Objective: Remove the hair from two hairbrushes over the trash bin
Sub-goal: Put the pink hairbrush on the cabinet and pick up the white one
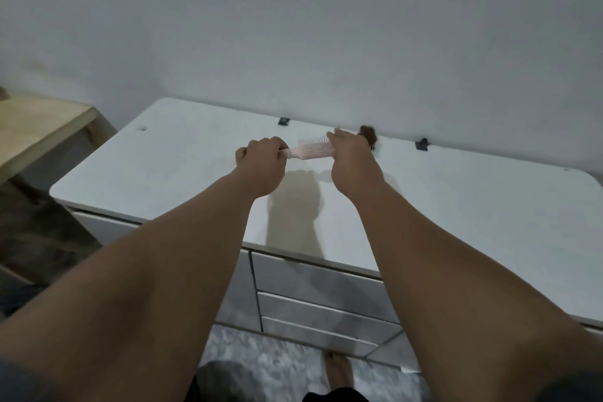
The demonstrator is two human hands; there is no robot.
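Left hand (262, 157) grip closed around hairbrush (311, 151) handle.

Pale pink hairbrush (310, 151); brown hair clump (368, 138); white desk (195, 166) with grey drawer fronts (319, 284); light wooden table (36, 127); grey-and-white mottled floor (277, 365); plain white wall (293, 26).

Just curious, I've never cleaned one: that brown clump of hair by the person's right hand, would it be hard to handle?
The hair clump looks loose and fuzzy, so it is probably very light, floppy and prone to drifting. It may cling to the right hand rather than drop. The pink brush looks stiff by comparison.
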